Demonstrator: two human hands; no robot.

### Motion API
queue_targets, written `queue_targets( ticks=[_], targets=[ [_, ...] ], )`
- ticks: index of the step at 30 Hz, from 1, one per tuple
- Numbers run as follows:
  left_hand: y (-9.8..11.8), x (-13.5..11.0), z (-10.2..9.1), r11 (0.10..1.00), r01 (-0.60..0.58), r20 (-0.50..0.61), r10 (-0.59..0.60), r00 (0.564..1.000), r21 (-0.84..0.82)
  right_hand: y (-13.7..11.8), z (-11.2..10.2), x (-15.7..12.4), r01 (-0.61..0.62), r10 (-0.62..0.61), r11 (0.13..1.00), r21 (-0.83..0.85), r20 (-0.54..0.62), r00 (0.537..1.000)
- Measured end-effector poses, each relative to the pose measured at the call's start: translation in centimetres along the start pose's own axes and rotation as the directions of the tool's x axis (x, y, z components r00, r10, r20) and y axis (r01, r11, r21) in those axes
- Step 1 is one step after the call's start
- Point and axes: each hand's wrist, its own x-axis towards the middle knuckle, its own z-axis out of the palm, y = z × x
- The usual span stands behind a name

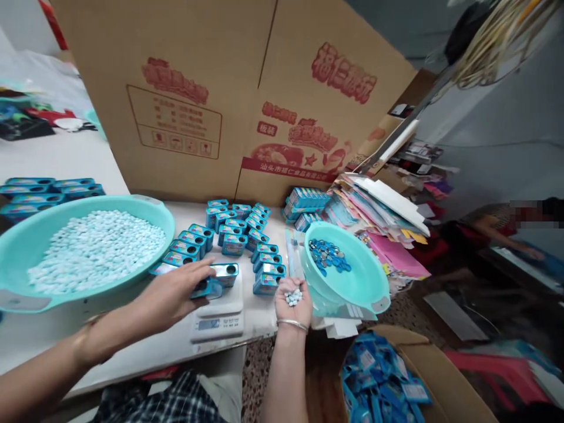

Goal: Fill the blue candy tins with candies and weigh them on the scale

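My left hand [178,291] is closed around a small blue box [210,289] above the digital scale [218,326]. Another blue box with a round hole in its top [227,274] stands beside it at the scale's platform. Palm up and cupped, my right hand [284,308] holds a little heap of pale candies [293,296] near the table's front edge. To the left, a large turquoise basin [152,205] holds a mass of similar pale candies [101,249]. Several blue boxes with round holes [234,244] stand in rows behind the scale.
A tall cardboard sheet [233,117] closes off the back. At the right, a turquoise basin [361,282] holds round blue lids [328,257]. Below it sits a carton [436,370] of blue packages [379,376]. Stacked papers [383,205] lie behind. Another person [497,226] sits far right.
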Motion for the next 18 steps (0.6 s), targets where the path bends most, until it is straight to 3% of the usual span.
queue_targets(
  ticks=[4,6,8,13,15,18],
  targets=[
    [-1.9,-6.6,-3.4,0.981,0.168,0.024,-0.171,0.985,0.093,1.4,0.5,1.0,-0.056,0.057,0.996,0.066,-0.005,0.998],
    [-4.1,-9.3,-3.0,0.959,0.229,-0.003,-0.232,0.973,0.164,2.3,0.7,1.4,-0.099,0.099,0.990,0.105,0.005,0.995],
    [-6.7,-11.4,-1.4,0.943,0.260,-0.036,-0.258,0.965,0.208,3.3,0.9,1.7,-0.133,0.134,0.981,0.141,0.000,0.991],
    [-11.1,-13.6,2.4,0.929,0.263,-0.138,-0.233,0.963,0.262,4.2,1.4,2.0,-0.136,0.135,0.987,0.087,0.012,0.991],
    [-11.2,-13.8,2.5,0.923,0.276,-0.144,-0.245,0.959,0.269,4.2,1.5,2.1,-0.116,0.116,0.993,0.036,0.008,0.993],
    [-9.6,-13.5,1.5,0.919,0.309,-0.139,-0.282,0.949,0.244,4.3,1.6,2.3,-0.099,0.099,0.995,-0.009,-0.010,0.995]
  ],
)
